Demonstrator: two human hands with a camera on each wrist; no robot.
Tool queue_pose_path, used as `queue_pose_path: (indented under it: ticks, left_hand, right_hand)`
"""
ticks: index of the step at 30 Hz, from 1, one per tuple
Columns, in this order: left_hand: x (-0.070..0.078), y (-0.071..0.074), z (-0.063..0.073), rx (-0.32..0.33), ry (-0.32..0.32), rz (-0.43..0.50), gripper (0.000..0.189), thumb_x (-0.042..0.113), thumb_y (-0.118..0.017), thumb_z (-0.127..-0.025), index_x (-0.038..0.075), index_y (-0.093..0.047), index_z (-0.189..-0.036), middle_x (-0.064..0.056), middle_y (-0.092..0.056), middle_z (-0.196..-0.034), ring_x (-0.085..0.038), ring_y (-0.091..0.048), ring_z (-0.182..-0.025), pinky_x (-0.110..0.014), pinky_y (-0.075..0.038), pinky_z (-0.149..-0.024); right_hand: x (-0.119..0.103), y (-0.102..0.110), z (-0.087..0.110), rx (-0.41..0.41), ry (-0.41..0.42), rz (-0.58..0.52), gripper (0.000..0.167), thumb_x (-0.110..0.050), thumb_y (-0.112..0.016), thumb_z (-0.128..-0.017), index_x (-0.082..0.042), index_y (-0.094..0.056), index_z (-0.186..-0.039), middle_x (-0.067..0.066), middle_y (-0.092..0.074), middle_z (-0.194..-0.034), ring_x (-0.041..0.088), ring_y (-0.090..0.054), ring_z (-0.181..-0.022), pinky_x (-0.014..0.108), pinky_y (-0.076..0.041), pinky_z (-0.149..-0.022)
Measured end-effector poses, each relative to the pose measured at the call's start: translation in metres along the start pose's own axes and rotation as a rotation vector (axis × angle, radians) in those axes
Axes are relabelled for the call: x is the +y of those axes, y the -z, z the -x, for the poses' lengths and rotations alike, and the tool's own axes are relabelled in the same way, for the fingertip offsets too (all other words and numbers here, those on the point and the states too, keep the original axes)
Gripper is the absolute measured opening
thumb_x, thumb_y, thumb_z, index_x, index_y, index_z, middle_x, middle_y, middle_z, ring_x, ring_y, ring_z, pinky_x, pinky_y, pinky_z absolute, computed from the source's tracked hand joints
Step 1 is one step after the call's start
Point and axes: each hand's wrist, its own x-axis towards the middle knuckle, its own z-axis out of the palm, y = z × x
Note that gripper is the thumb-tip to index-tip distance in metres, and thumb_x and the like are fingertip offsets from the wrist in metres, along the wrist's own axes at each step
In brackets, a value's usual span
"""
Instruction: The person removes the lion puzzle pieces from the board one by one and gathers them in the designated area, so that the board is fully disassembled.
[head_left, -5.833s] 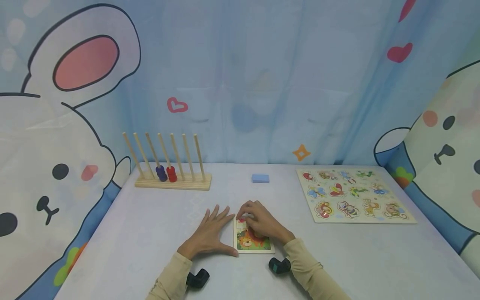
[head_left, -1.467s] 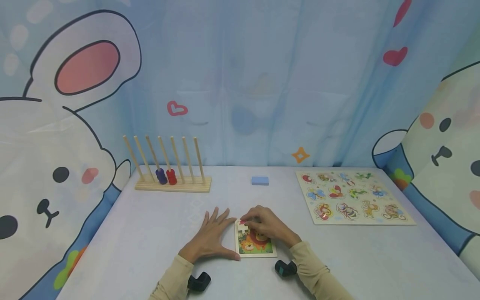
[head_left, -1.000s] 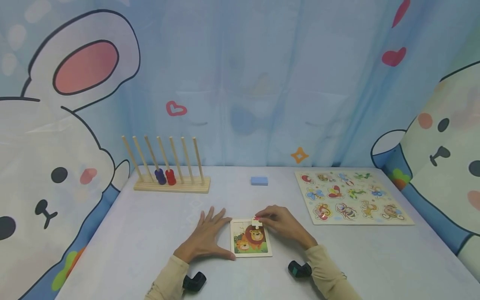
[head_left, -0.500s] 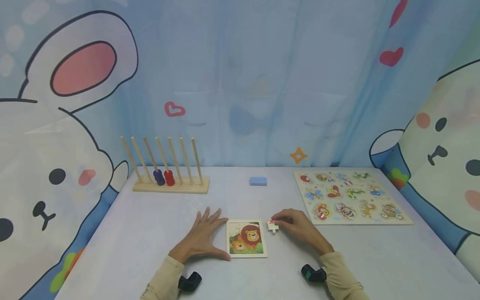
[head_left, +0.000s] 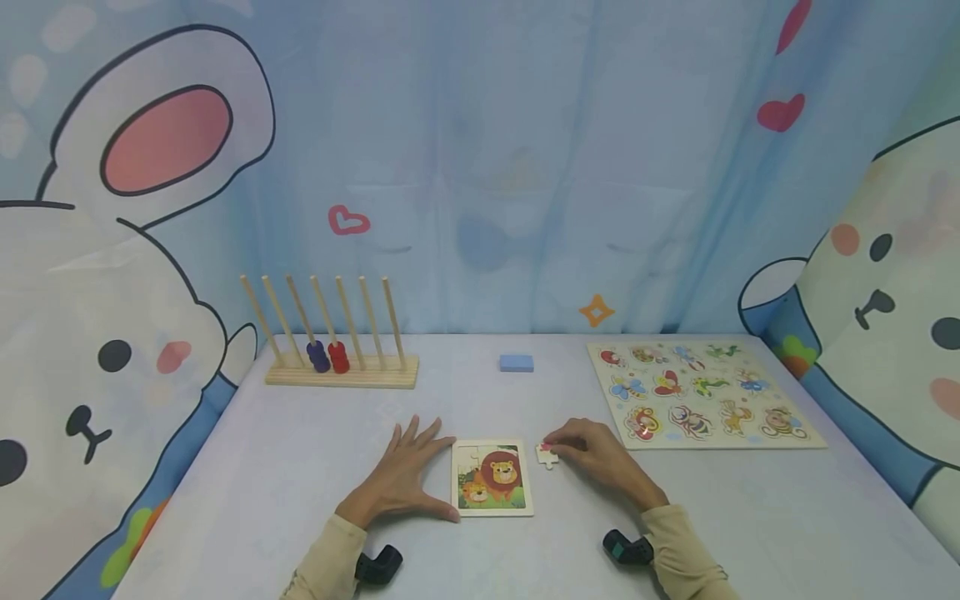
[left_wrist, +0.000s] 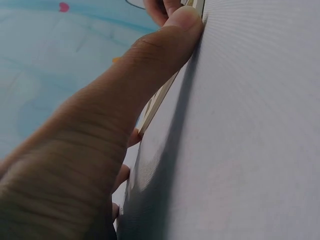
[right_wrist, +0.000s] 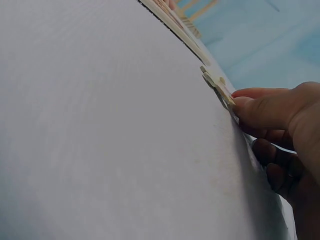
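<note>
A small lion jigsaw puzzle (head_left: 501,483) in a pale wooden frame lies flat in front of the person. The left hand (head_left: 401,479) rests along its left side with fingers spread, the thumb at the lower left corner and the index finger at the upper left. To the right of the frame, the right hand (head_left: 600,454) pinches a jigsaw piece (head_left: 547,456) between thumb and index finger. That piece is whitish with a bit of pink, and in the right wrist view the piece (right_wrist: 217,86) is close to the tabletop. The pale upper left of the picture shows piece outlines.
A wooden peg rack (head_left: 341,377) with purple and red beads stands at the back left. A blue block (head_left: 517,363) lies at the back middle. On the right is a large animal puzzle board (head_left: 705,392). A patterned curtain (head_left: 480,167) hangs behind the table.
The right hand has lifted the jigsaw piece from the puzzle's upper left and carried it right, past the frame, close to the table. The left hand stays at the frame's left side.
</note>
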Motion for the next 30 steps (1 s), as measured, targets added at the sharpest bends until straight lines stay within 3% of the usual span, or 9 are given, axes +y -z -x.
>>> queue_pose_path:
  ticks: [16,25,30]
  left_hand:
    - [-0.001,-0.002,0.001,0.008,0.005,0.005,0.107,0.070,-0.078,-0.057,0.021,-0.042,-0.146,-0.009,-0.023,-0.158,-0.039,-0.006,-0.146,-0.059,0.000,-0.116]
    - [0.000,-0.001,0.002,0.010,0.013,0.019,0.107,0.069,-0.079,-0.057,0.022,-0.043,-0.146,-0.008,-0.023,-0.158,-0.038,-0.005,-0.146,-0.058,0.000,-0.117]
    - [0.001,0.000,0.002,0.009,0.011,0.009,0.107,0.069,-0.079,-0.057,0.022,-0.042,-0.146,-0.008,-0.023,-0.158,-0.038,-0.006,-0.146,-0.058,0.000,-0.117]
  right_hand:
    - [0.003,-0.003,0.000,0.005,0.010,0.026,0.012,-0.015,-0.070,-0.087,-0.017,-0.075,-0.098,-0.013,-0.065,-0.087,0.005,-0.057,-0.083,0.025,-0.049,-0.075]
    - [-0.002,-0.004,-0.002,0.048,-0.080,-0.006,0.016,-0.013,-0.069,-0.089,-0.018,-0.072,-0.104,-0.009,-0.068,-0.098,0.012,-0.063,-0.095,0.030,-0.053,-0.084]
    - [-0.011,-0.008,-0.010,0.099,0.008,-0.072,0.018,-0.008,-0.070,-0.087,-0.013,-0.071,-0.104,-0.003,-0.069,-0.099,0.011,-0.062,-0.091,0.026,-0.052,-0.079]
